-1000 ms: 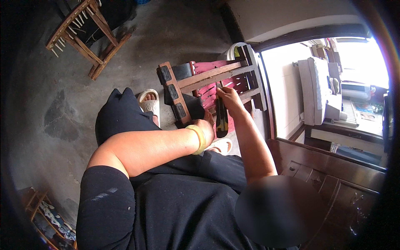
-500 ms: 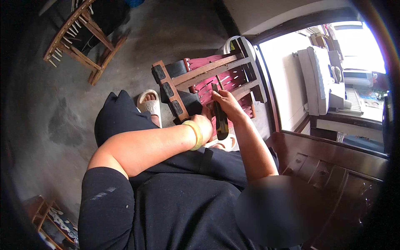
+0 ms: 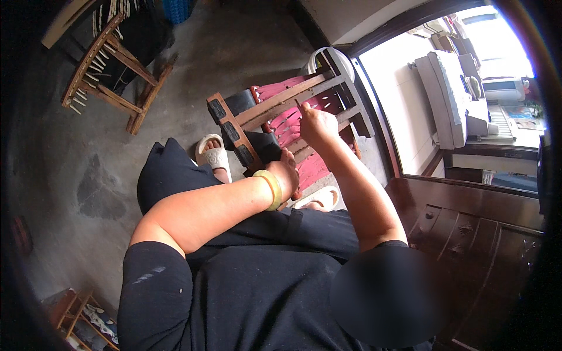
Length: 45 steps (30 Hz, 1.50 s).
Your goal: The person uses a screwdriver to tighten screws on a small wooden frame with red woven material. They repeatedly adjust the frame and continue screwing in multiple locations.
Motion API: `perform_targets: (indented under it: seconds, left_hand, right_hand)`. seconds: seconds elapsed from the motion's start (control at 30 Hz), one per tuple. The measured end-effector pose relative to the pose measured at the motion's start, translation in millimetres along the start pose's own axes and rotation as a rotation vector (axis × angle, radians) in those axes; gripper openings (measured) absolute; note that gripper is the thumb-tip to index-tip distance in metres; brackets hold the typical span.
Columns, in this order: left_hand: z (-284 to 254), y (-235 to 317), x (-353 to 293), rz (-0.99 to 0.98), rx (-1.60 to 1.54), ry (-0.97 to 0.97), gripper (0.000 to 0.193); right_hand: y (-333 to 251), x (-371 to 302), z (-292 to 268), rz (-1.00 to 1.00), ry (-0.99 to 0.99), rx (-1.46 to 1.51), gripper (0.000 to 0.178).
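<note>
In front of me lies a tipped wooden chair point(image 3: 275, 109) with a weave of pink strips point(image 3: 287, 136) across its frame and dark pads on the end of one bar. My left hand point(image 3: 285, 171), with a pale green bangle point(image 3: 273, 190) at the wrist, is closed on the chair's lower frame; its fingertips are partly hidden. Over the pink strips, my right hand point(image 3: 319, 124) is in a fist. A thin dark rod-like tool point(image 3: 297, 102) sticks out of it toward the chair's upper rail; the rest of that tool is hidden by the hand.
Another wooden frame point(image 3: 126, 73) with pale pegs stands at the upper left, near a blue basket point(image 3: 177, 10). Behind the chair is a white bucket point(image 3: 345, 65). Dark carved wooden furniture point(image 3: 468, 234) stands at right, below a doorway. My slippers point(image 3: 212, 153) are beside the chair.
My right hand has turned and moved up slightly; the long dark flat piece that hung below it is out of sight. My left hand stays on the chair. The view has shifted a little.
</note>
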State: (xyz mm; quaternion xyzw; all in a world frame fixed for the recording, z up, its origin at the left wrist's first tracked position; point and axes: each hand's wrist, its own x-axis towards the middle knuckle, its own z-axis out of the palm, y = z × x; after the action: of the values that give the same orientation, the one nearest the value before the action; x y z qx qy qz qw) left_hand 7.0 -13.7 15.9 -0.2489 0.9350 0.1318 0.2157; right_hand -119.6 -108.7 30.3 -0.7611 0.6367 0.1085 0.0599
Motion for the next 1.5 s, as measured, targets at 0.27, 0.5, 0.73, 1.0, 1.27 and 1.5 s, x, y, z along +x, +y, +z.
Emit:
perform_targets:
  seconds: [0.27, 0.5, 0.73, 1.0, 1.27, 1.5]
  left_hand:
    - [24.3, 7.0, 12.3, -0.06, -0.022, 0.127, 0.042]
    - [25.3, 1.0, 17.6, 0.046, -0.281, 0.01, 0.039]
    - [18.2, 4.3, 4.6, -0.016, 0.139, 0.225, 0.038]
    - [17.8, 9.6, 16.9, -0.001, 0.143, 0.097, 0.042]
    - [44.1, 6.1, 18.3, -0.051, -0.449, 0.245, 0.027]
    - [13.0, 6.3, 3.3, -0.092, 0.027, 0.243, 0.046]
  right_hand:
    - [-4.0, 17.5, 16.0, -0.026, 0.082, -0.246, 0.014]
    - [-69.9, -6.4, 42.5, -0.233, 0.029, -0.31, 0.015]
    - [-33.3, -2.2, 11.4, -0.133, -0.028, -0.251, 0.018]
    - [-15.0, 13.3, 31.9, -0.095, 0.058, -0.389, 0.018]
    - [-75.5, -2.6, 19.9, -0.348, -0.092, -0.316, 0.018]
    - [-11.6, 10.1, 23.6, -0.128, 0.04, -0.322, 0.018]
